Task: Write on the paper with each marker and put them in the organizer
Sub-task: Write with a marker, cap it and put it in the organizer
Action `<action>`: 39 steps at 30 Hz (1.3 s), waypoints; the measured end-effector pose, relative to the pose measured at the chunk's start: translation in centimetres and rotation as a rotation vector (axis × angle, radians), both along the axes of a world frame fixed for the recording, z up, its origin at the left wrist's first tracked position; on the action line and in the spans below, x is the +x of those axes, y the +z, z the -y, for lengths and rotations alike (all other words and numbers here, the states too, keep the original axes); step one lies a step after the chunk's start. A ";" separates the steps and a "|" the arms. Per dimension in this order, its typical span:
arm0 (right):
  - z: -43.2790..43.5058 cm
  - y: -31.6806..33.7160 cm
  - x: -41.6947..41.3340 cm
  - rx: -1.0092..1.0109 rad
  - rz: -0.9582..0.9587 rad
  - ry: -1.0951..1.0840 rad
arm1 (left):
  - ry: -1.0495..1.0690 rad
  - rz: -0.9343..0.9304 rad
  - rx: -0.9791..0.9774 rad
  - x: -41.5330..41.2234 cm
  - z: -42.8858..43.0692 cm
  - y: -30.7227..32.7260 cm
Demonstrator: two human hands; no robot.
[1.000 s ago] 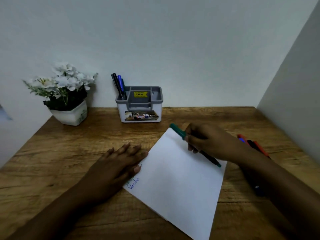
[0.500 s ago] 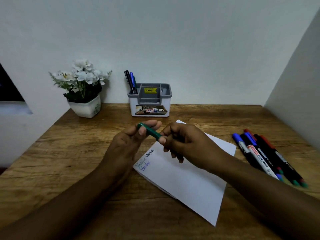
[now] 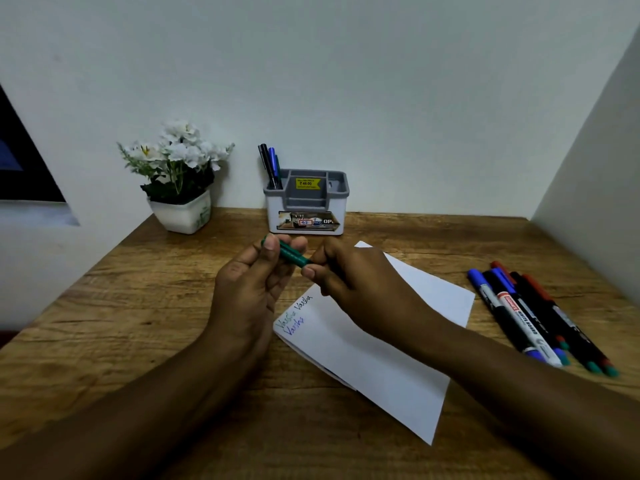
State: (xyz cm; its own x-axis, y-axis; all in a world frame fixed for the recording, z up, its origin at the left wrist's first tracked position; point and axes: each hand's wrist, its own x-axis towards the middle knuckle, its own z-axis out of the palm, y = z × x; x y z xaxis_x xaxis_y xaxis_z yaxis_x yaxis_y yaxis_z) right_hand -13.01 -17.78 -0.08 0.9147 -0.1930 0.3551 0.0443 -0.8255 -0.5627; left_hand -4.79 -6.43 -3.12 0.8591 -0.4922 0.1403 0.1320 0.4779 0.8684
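Observation:
A green marker [image 3: 292, 256] is held level above the desk between both hands. My left hand [image 3: 254, 284] pinches its cap end, and my right hand [image 3: 349, 282] grips the barrel, which is hidden in the fist. Below them lies the white paper [image 3: 377, 344], with three short handwritten words in black, green and blue near its left corner. The grey and white organizer [image 3: 306, 202] stands at the back by the wall, with a black and a blue marker [image 3: 272, 164] upright in its left slot.
Several markers [image 3: 533, 313] lie side by side on the wooden desk [image 3: 138, 306] at the right. A white pot of white flowers [image 3: 178, 174] stands at the back left. A wall closes the right side.
My left hand left the paper and came up to pinch the green marker's cap end. My right hand carried the marker left over the paper. The view shifted left.

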 end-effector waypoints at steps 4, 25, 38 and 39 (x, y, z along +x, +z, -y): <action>0.2 -0.2 -0.4 -0.153 -0.020 -0.014 | 0.077 -0.136 -0.071 1.7 -0.3 0.4; 3.2 -0.2 -0.2 1.055 0.041 0.131 | -0.311 1.394 0.853 7.4 -6.3 -0.3; 1.8 -3.3 1.5 0.892 -0.186 0.112 | -0.402 1.469 1.054 7.2 -6.4 -1.7; 2.0 -3.5 1.4 0.867 -0.197 0.113 | -0.404 1.484 1.057 7.3 -6.4 -1.7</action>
State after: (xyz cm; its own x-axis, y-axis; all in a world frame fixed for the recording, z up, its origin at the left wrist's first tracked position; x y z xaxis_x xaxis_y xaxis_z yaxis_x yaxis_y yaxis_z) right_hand -11.57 -19.75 -3.57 0.9733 -0.2261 -0.0388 -0.0636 -0.1034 -0.9926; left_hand 2.51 -0.02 -4.82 0.1612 -0.9809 0.1090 -0.9609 -0.1308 0.2439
